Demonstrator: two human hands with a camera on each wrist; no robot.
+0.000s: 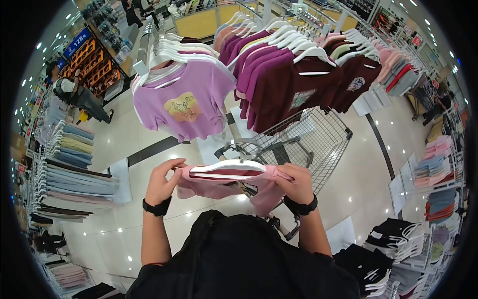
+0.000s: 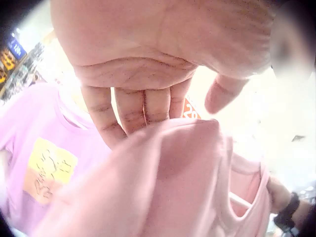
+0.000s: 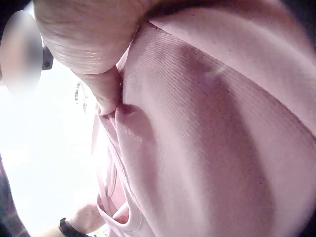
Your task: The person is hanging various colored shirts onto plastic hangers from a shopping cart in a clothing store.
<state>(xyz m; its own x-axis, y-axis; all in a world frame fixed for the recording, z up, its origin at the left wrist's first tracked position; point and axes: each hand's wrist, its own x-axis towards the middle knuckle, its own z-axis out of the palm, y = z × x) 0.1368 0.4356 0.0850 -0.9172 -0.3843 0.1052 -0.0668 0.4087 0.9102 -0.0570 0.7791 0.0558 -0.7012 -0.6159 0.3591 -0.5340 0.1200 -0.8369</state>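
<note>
A pink shirt [image 1: 214, 188] hangs on a white hanger [image 1: 231, 167] in front of my chest, its neckline facing up toward me. At the shirt's left shoulder is my left hand [image 1: 163, 179]. In the left wrist view its fingers [image 2: 131, 111] reach down behind the cloth, their tips hidden, while the thumb [image 2: 224, 94] stands apart from the fabric. My right hand [image 1: 296, 182] pinches the other shoulder. In the right wrist view the thumb [image 3: 106, 96] presses on the bunched pink cloth, with the other fingers hidden.
Beyond the shirt stands a wire shopping cart [image 1: 323, 147]. Racks ahead carry a lilac shirt [image 1: 186, 99] and dark maroon shirts [image 1: 294, 84] on white hangers. Folded trousers [image 1: 82, 179] hang at left; black garments [image 1: 366, 261] are at lower right. A person [image 1: 74, 92] stands in the left aisle.
</note>
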